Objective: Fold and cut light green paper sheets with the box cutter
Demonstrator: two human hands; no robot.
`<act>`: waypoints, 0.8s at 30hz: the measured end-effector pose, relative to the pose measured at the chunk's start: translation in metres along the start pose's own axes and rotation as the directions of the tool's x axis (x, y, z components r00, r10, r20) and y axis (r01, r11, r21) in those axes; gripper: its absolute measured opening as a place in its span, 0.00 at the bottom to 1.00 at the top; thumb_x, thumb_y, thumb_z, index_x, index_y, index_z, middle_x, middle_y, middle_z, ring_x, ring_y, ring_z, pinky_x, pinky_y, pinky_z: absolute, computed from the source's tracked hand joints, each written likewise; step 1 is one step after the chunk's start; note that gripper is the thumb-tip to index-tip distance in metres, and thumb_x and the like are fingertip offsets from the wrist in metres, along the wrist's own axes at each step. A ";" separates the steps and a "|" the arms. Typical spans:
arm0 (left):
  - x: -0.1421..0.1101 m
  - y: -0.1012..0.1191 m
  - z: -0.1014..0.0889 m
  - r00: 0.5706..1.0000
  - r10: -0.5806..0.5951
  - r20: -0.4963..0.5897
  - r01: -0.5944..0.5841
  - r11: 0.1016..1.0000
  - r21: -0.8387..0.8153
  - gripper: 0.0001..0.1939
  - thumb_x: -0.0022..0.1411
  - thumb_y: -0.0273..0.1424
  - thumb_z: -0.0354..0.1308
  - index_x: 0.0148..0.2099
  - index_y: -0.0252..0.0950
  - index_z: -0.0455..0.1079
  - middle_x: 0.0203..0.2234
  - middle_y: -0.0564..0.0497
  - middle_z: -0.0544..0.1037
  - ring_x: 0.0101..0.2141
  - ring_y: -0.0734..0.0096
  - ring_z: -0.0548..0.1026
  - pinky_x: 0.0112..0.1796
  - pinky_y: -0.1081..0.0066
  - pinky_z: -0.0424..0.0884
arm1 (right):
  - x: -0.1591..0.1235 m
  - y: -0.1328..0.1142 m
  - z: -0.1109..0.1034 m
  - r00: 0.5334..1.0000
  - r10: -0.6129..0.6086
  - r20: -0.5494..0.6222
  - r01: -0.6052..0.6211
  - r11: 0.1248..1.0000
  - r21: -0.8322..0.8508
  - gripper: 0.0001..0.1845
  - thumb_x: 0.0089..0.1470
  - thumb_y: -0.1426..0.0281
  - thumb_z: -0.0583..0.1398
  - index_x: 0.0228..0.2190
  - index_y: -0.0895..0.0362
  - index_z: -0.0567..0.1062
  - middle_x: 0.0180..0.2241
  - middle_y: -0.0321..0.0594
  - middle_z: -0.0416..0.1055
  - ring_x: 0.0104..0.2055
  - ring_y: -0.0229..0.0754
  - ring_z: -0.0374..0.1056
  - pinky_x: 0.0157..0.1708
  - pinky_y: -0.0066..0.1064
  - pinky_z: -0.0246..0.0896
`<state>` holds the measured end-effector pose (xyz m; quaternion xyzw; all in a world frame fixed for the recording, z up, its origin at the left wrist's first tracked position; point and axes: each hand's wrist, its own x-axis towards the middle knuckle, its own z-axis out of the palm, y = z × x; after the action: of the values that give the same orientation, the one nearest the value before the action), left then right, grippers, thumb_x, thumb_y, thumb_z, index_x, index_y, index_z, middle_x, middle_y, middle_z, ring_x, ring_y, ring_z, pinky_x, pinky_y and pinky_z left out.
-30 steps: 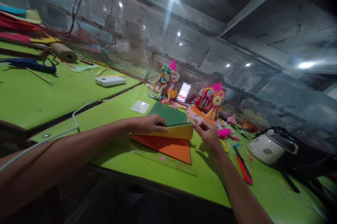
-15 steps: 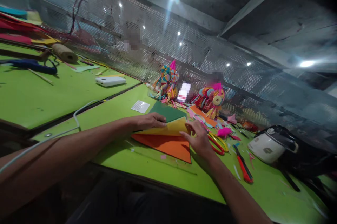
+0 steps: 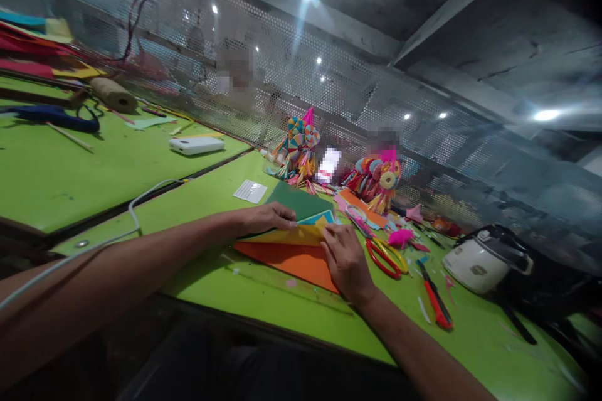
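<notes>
A stack of coloured sheets, paper or felt, lies on the green table in front of me. My left hand (image 3: 270, 218) grips the left part of a yellow sheet (image 3: 282, 236), thumb and fingers pressed together at its upper edge. With bent fingers my right hand (image 3: 347, 256) pinches the same sheet's right corner, lifting it. A blue sheet (image 3: 325, 218) shows beneath that raised corner. Behind lies a dark green sheet (image 3: 298, 201); nearest me is an orange sheet (image 3: 289, 263), partly under my right hand.
Scissors with red and yellow handles (image 3: 383, 258) and a red utility knife (image 3: 437, 304) lie to the right, before a white rice-cooker-like pot (image 3: 475, 263). Colourful tasselled ornaments (image 3: 301, 144) and a lit phone (image 3: 328, 165) stand behind. A white cable (image 3: 136, 206) crosses at left.
My right hand has moved slightly left and drawn the yellow corner back toward me. The blue sheet beneath now shows. My left hand stays in nearly the same place.
</notes>
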<state>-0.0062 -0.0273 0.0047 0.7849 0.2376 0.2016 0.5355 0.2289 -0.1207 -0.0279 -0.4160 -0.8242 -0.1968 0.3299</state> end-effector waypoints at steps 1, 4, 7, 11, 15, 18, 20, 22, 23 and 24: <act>0.000 -0.001 0.000 1.000 0.003 0.002 -0.003 1.000 0.001 0.19 0.55 0.46 0.59 0.29 0.34 0.64 0.21 0.57 0.59 0.24 0.75 0.56 0.25 0.73 0.53 | -0.001 0.000 -0.001 1.000 -0.012 -0.004 0.012 1.000 0.011 0.22 0.58 0.80 0.52 0.52 0.56 0.69 0.45 0.50 0.68 0.49 0.50 0.62 0.48 0.49 0.62; 0.001 -0.002 0.000 1.000 0.025 0.006 -0.025 1.000 0.014 0.20 0.55 0.47 0.59 0.28 0.34 0.63 0.21 0.57 0.58 0.24 0.74 0.55 0.25 0.72 0.52 | -0.003 -0.001 -0.004 0.999 -0.028 -0.030 0.030 0.998 0.049 0.25 0.56 0.83 0.50 0.51 0.54 0.70 0.45 0.48 0.68 0.49 0.49 0.62 0.48 0.47 0.63; 0.001 0.000 -0.001 0.999 0.053 0.006 -0.053 0.998 0.043 0.20 0.55 0.48 0.59 0.28 0.34 0.63 0.21 0.57 0.59 0.24 0.74 0.56 0.26 0.72 0.54 | -0.002 -0.003 -0.005 0.998 0.002 -0.055 0.001 0.998 0.062 0.22 0.57 0.81 0.52 0.50 0.53 0.70 0.44 0.48 0.68 0.49 0.49 0.62 0.48 0.47 0.63; 0.001 0.001 -0.003 0.999 0.046 0.002 -0.046 0.997 0.054 0.21 0.55 0.49 0.58 0.29 0.33 0.64 0.22 0.56 0.61 0.25 0.73 0.58 0.26 0.72 0.55 | 0.002 -0.002 -0.004 0.992 0.093 -0.082 -0.093 0.996 0.001 0.26 0.58 0.73 0.57 0.57 0.55 0.62 0.51 0.52 0.63 0.56 0.53 0.57 0.54 0.53 0.57; 0.001 0.002 -0.004 0.999 0.049 0.004 -0.049 0.996 0.078 0.22 0.55 0.50 0.58 0.29 0.33 0.64 0.21 0.57 0.60 0.24 0.74 0.58 0.25 0.72 0.54 | 0.003 0.004 -0.002 0.985 0.145 -0.089 -0.147 0.989 -0.012 0.34 0.56 0.69 0.60 0.61 0.56 0.55 0.54 0.52 0.61 0.58 0.54 0.55 0.56 0.54 0.56; 0.001 0.001 -0.004 0.998 0.060 -0.009 -0.060 0.996 0.069 0.22 0.55 0.49 0.58 0.27 0.34 0.61 0.21 0.57 0.59 0.23 0.75 0.56 0.25 0.72 0.53 | 0.001 0.008 0.000 0.987 0.136 -0.081 -0.136 0.991 0.000 0.33 0.56 0.69 0.60 0.61 0.56 0.56 0.53 0.52 0.62 0.58 0.54 0.56 0.56 0.52 0.57; 0.001 0.000 -0.004 0.997 0.070 -0.010 -0.069 0.995 0.071 0.21 0.56 0.48 0.58 0.27 0.34 0.61 0.21 0.57 0.58 0.24 0.74 0.56 0.25 0.72 0.53 | 0.000 0.010 0.001 0.990 0.121 -0.075 -0.122 0.993 -0.006 0.30 0.56 0.70 0.60 0.59 0.55 0.59 0.52 0.52 0.62 0.58 0.54 0.56 0.55 0.52 0.57; 0.001 -0.001 -0.004 0.997 0.083 -0.003 -0.083 0.993 0.083 0.21 0.57 0.47 0.57 0.27 0.34 0.62 0.21 0.57 0.58 0.24 0.74 0.56 0.25 0.72 0.53 | -0.001 0.010 0.001 0.991 0.114 -0.069 -0.115 0.993 -0.011 0.28 0.56 0.71 0.60 0.58 0.55 0.62 0.52 0.51 0.62 0.57 0.54 0.56 0.54 0.53 0.58; 0.001 -0.002 -0.004 0.996 0.088 -0.001 -0.087 0.992 0.087 0.21 0.57 0.47 0.57 0.27 0.34 0.62 0.21 0.57 0.58 0.24 0.74 0.56 0.25 0.72 0.52 | -0.001 0.010 0.001 0.991 0.112 -0.069 -0.113 0.994 -0.012 0.27 0.56 0.71 0.60 0.57 0.55 0.63 0.52 0.52 0.62 0.57 0.54 0.56 0.54 0.53 0.58; 0.001 -0.002 -0.004 0.996 0.093 0.002 -0.093 0.992 0.091 0.21 0.57 0.47 0.57 0.27 0.34 0.62 0.21 0.57 0.58 0.24 0.74 0.57 0.25 0.72 0.52 | -0.002 0.010 0.001 0.991 0.111 -0.069 -0.112 0.994 -0.013 0.26 0.56 0.72 0.60 0.56 0.55 0.64 0.51 0.52 0.62 0.56 0.54 0.56 0.54 0.53 0.58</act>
<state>-0.0078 -0.0229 0.0045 0.8184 0.2104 0.2163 0.4891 0.2371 -0.1152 -0.0293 -0.4571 -0.7863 -0.1990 0.3650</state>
